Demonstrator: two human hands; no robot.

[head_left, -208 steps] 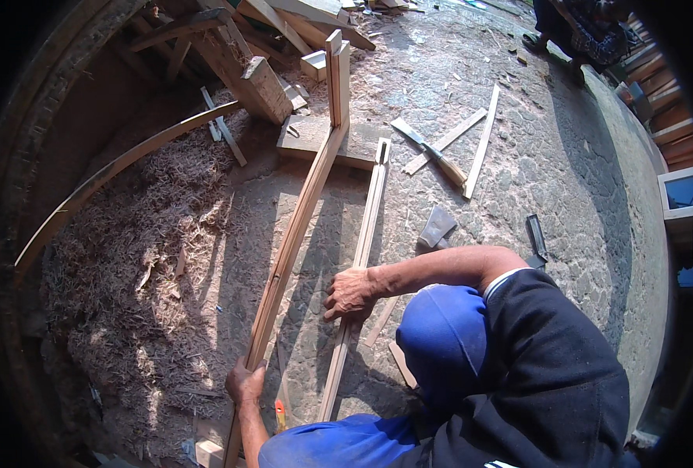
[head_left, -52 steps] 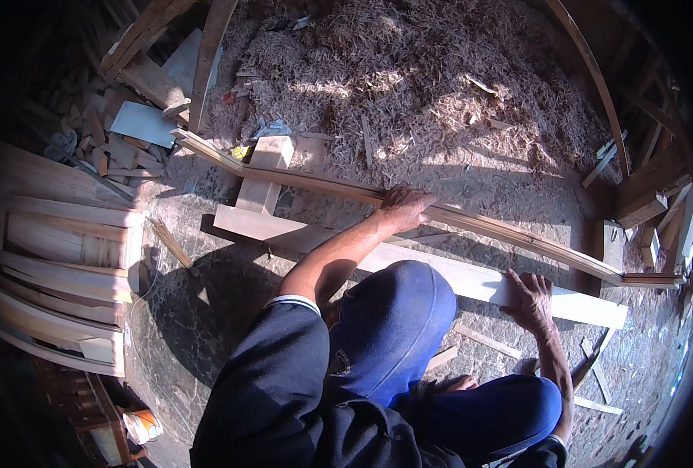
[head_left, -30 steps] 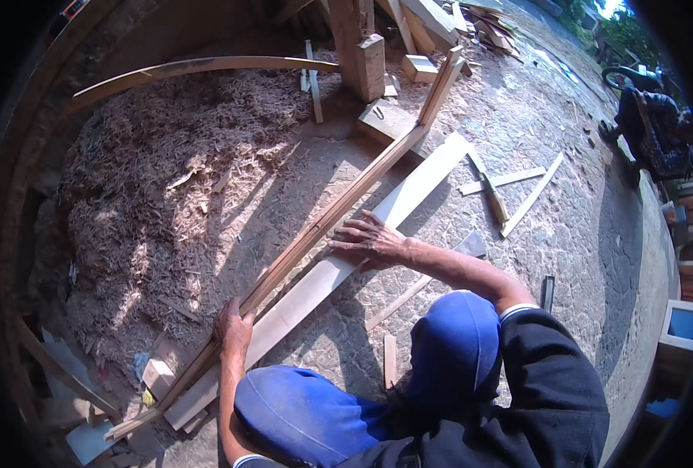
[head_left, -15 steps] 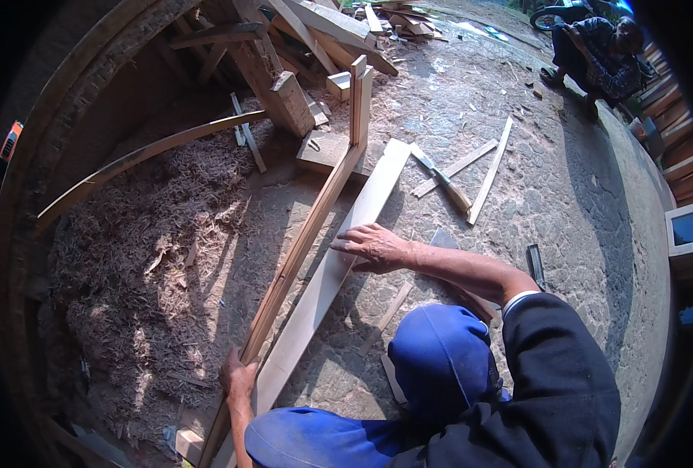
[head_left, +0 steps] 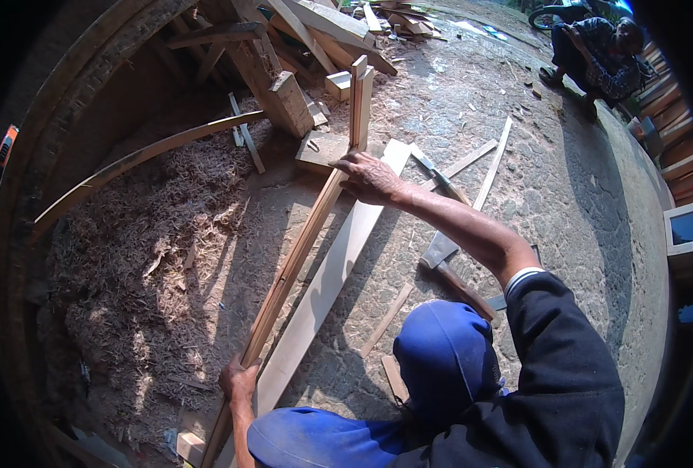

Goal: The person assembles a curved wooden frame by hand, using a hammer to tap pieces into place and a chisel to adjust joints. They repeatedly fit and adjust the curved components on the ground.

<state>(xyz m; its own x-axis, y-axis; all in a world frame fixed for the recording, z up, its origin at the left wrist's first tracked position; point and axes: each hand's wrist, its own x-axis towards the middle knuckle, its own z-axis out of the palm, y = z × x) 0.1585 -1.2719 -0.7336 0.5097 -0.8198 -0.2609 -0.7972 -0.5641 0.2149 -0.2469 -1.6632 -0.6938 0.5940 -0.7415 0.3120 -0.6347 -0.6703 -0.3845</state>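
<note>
A long grooved wooden frame piece (head_left: 295, 269) runs from the lower left up to a corner, where a short upright (head_left: 360, 101) stands. My left hand (head_left: 239, 381) is closed round its lower part. Near the corner, my right hand (head_left: 371, 178) has its fingers closed over the same piece. A pale flat plank (head_left: 315, 312) lies alongside on the right, untouched by the right hand. The upper end of the frame piece is by a wooden block (head_left: 320, 150) on the ground.
To the right lie a chisel (head_left: 438, 173), thin wood strips (head_left: 493, 168) and a hatchet (head_left: 459, 285). Wood shavings (head_left: 143, 281) cover the left side. Timber (head_left: 284, 101) is stacked behind, with a curved strip (head_left: 143, 160) leaning out. A person (head_left: 596, 58) crouches at the far right.
My right hand has left the pale plank and moved up and left onto the frame piece near its corner. The hatchet shows more fully now. My left hand has stayed in place.
</note>
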